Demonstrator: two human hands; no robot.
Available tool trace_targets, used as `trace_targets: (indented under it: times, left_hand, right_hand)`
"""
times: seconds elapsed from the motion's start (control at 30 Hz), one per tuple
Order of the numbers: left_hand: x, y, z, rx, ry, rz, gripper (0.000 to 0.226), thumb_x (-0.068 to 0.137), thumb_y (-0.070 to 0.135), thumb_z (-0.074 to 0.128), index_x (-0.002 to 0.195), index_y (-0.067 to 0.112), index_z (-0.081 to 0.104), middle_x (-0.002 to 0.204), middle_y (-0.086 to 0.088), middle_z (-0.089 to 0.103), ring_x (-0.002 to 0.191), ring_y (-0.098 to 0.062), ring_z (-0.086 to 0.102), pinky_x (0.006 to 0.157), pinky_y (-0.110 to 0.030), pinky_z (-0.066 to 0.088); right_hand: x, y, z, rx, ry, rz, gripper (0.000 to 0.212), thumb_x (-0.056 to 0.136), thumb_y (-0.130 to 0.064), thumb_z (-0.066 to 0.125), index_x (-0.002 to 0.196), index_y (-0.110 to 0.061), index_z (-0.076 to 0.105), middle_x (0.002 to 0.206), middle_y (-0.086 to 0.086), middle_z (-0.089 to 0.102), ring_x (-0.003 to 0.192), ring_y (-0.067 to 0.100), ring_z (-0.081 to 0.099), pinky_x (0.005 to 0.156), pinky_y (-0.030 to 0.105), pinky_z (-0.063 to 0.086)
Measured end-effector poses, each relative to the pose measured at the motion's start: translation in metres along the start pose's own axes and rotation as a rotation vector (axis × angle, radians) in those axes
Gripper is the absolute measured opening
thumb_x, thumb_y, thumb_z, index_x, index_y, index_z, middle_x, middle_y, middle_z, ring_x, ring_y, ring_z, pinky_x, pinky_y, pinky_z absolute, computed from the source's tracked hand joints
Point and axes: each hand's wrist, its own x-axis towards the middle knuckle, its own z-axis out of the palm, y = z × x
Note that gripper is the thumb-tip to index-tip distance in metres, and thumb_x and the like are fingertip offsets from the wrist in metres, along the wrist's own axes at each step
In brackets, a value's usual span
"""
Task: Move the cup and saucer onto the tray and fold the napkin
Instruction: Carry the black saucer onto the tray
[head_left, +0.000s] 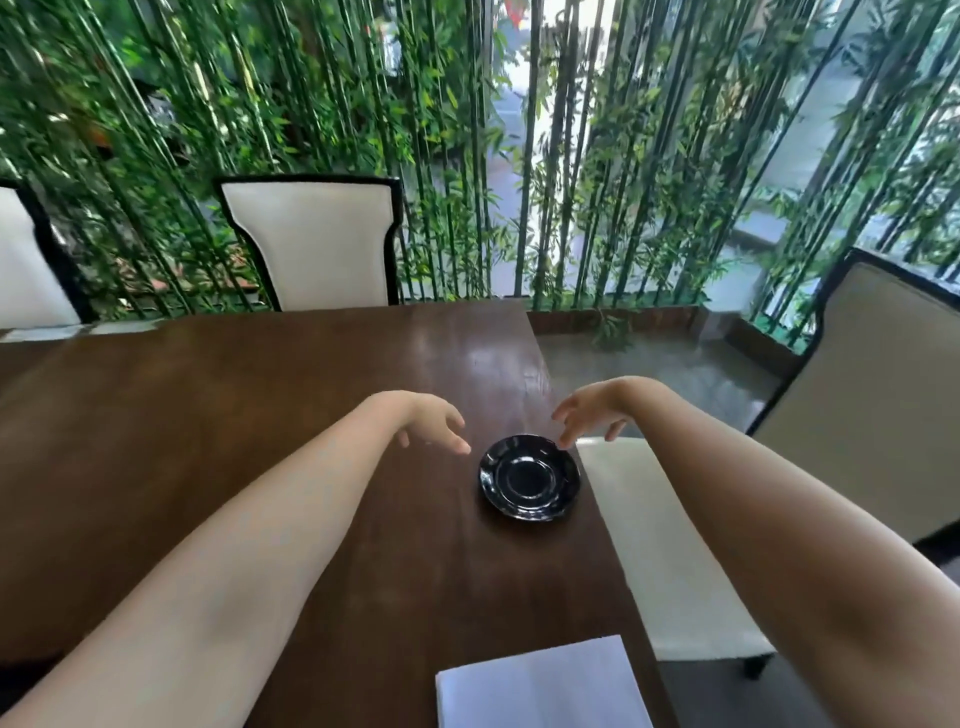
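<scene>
A glossy black saucer (529, 477) lies on the dark wooden table (260, 395) near its right edge, with nothing on it. My left hand (434, 421) hovers just left of and beyond the saucer, fingers apart and empty. My right hand (592, 413) reaches in from the right, fingers spread, with a fingertip at or just above the saucer's far right rim. A folded white napkin (543, 683) rests at the table's near edge. No cup and no tray are in view.
A white chair with black trim (317, 244) stands at the table's far side, another (28, 260) at the far left. A white-seated chair (670, 551) sits close along the table's right edge, its back (878, 395) further right. Bamboo stalks (545, 156) screen the background.
</scene>
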Motion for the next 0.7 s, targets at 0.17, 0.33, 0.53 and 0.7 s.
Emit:
trace_targets:
  times: [0.17,0.33,0.53,0.7]
  left_hand:
    - [0.043,0.003,0.021,-0.028,-0.015,-0.022,0.068,0.085,0.047,0.058,0.143,0.026,0.029,0.143,0.001,0.042,0.119,-0.022,0.051,0.090,-0.037,0.053]
    - [0.079,0.004,0.039,-0.072,0.020,-0.037,0.078,0.084,0.045,0.059,0.146,0.030,0.015,0.147,-0.004,0.037,0.121,-0.026,0.049,0.089,-0.038,0.053]
    - [0.113,0.007,0.059,-0.104,0.085,-0.028,0.084,0.085,0.042,0.060,0.147,0.029,0.005,0.150,-0.012,0.032,0.131,-0.031,0.039,0.103,-0.041,0.041]
    - [0.128,0.009,0.077,-0.137,0.139,-0.004,0.083,0.085,0.038,0.060,0.147,0.031,0.005,0.145,-0.017,0.031,0.128,-0.035,0.039,0.104,-0.043,0.038]
  right_hand:
    - [0.040,0.027,0.016,-0.026,-0.058,-0.001,0.066,0.084,-0.033,0.063,0.142,-0.020,0.034,0.138,0.002,0.048,0.121,0.021,0.051,0.095,0.039,0.052]
    - [0.073,0.043,0.029,-0.030,-0.056,-0.019,0.059,0.085,-0.030,0.062,0.138,-0.020,0.038,0.139,0.004,0.046,0.120,0.025,0.050,0.096,0.040,0.051]
    - [0.107,0.059,0.048,0.090,0.083,-0.049,0.069,0.083,-0.027,0.066,0.140,-0.012,0.031,0.144,0.010,0.042,0.128,0.030,0.043,0.104,0.041,0.040]
    - [0.128,0.071,0.073,0.355,0.144,-0.177,0.078,0.081,-0.018,0.070,0.144,-0.009,0.026,0.146,0.012,0.039,0.133,0.027,0.039,0.112,0.041,0.032]
